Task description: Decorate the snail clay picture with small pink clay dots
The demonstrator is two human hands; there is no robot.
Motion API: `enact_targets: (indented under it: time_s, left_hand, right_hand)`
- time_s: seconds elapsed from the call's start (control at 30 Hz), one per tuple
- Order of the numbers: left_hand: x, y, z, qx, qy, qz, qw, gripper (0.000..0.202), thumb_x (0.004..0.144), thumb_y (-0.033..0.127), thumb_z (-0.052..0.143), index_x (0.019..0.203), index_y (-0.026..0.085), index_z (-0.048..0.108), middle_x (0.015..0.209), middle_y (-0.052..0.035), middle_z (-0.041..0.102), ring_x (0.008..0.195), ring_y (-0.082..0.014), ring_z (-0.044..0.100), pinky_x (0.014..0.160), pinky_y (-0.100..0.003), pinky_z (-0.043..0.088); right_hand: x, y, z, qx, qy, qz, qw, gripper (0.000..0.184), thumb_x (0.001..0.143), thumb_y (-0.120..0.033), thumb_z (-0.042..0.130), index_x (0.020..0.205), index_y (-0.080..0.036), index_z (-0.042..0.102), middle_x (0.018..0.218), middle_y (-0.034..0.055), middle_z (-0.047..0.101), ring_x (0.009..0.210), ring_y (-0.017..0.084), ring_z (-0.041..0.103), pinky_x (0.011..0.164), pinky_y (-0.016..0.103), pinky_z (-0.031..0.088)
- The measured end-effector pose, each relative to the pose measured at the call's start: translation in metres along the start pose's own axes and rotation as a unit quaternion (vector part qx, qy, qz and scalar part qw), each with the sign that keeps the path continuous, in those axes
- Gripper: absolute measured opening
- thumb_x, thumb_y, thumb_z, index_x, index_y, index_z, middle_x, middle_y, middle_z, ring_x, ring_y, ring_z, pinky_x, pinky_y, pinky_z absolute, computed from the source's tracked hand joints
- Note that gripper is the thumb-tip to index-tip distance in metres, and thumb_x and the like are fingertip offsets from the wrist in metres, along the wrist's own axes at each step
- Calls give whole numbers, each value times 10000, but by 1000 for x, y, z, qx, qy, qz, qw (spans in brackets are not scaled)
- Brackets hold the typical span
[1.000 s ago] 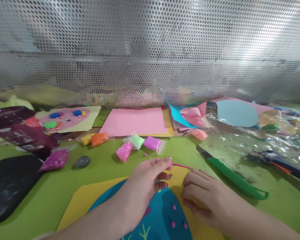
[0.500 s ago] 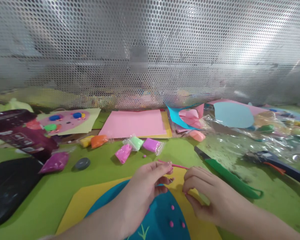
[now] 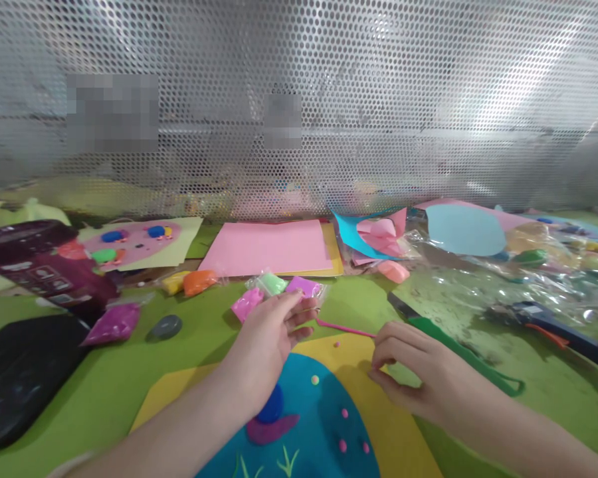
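Observation:
My left hand [image 3: 284, 318] reaches over the yellow sheet's far edge, its fingers apart at the purple clay packet [image 3: 303, 287]. I cannot tell whether its fingertips touch the packet. A thin pink stick [image 3: 346, 328] juts leftward from my right hand [image 3: 403, 358], whose fingers are curled closed around its end. Below my hands lies the yellow sheet [image 3: 403, 441] with a blue rounded piece [image 3: 323, 398] on it. That piece carries several pink dots, a pale dot [image 3: 315, 380], a dark blue lump [image 3: 273, 405], a purple curved strip [image 3: 272, 430] and light green sprigs [image 3: 288, 459]. A small pink ball [image 3: 337, 344] rests on the yellow.
Pink [image 3: 246, 304] and green [image 3: 274, 283] clay packets lie beyond my left hand. A green-handled knife [image 3: 448, 338] and pliers [image 3: 553, 328] are at right. A dark purple bottle [image 3: 54, 269] leans at left. Pink paper [image 3: 269, 247] lies before a perforated metal panel [image 3: 379, 99].
My left hand has moved away from the stick, forward and left to the purple packet, and its fingers have opened. The blue lump and purple strip are uncovered. My right hand has shifted slightly right.

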State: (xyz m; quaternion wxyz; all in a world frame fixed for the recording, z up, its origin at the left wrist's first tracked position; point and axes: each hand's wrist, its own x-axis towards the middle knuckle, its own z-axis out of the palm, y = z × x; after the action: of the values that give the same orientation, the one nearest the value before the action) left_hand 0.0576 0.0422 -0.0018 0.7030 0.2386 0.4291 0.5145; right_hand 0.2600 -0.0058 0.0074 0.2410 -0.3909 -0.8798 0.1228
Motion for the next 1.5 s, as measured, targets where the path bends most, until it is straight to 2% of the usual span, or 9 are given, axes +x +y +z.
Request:
enact_targets:
  time_s: [0.17,0.3,0.5,0.7,0.93,1.07,1.23,1.4,1.5]
  left_hand:
    - [0,-6,-2,3,18,-6,1000,87,731,199,620,753,133,567,714,-46,638,623,-117,597,547,-225,454]
    - [-7,-8,0,28,-6,20,999,125,727,246,637,707,154,554,696,-16,601,638,-105,567,552,-213,441]
    - [-14,-6,5,90,-54,83,991,131,755,273,617,687,175,563,656,18,566,642,-93,528,557,-199,419]
    - [-18,-7,5,133,-78,112,982,104,783,274,581,738,180,570,606,22,580,589,-85,529,551,-200,403]
    - [-22,-7,7,151,-89,109,978,100,796,262,557,744,178,541,582,39,570,556,-71,526,558,-199,393]
    - [-23,-8,7,160,-89,100,978,118,797,270,557,735,174,529,578,39,563,552,-72,528,559,-201,391]
    - [-21,-10,6,160,-99,99,977,111,807,269,553,747,178,532,577,39,562,561,-71,531,556,-192,392]
    - [-16,-7,5,201,-60,148,967,126,813,318,566,826,193,575,775,15,598,679,-92,557,565,-195,420]
    - [-14,-4,4,212,-36,171,962,131,808,324,575,825,195,588,770,17,589,703,-97,550,580,-194,427]
  right_hand:
    - [1,3,3,8,-6,-3,1000,194,854,-99,389,874,-198,554,871,61,563,801,173,560,686,292,482]
    - [1,3,5,22,-4,-5,1000,197,838,-87,400,874,-194,561,874,59,569,801,172,562,682,288,482]
    - [0,0,4,41,-13,-7,999,96,858,-145,480,800,-198,534,816,47,555,758,172,550,633,275,474]
    - [-1,-1,5,59,-12,-18,998,181,858,-95,410,883,-191,561,868,63,556,803,169,550,670,277,477]
    - [-1,4,7,56,-18,-24,998,98,864,-142,489,810,-185,558,820,53,557,764,169,539,662,281,468]
    - [0,4,6,40,-23,-25,999,196,886,-106,397,868,-182,577,853,65,558,785,169,541,670,276,462]
    - [0,9,9,17,-38,-29,999,214,933,-255,436,796,-180,582,787,58,560,732,178,530,626,281,455]
    - [-2,15,12,-21,-42,-20,999,295,961,-235,348,850,-181,615,830,72,551,744,187,522,630,289,429]
    - [-4,19,15,-45,-45,-22,998,368,973,-244,315,845,-189,656,789,66,529,663,172,488,569,276,393]
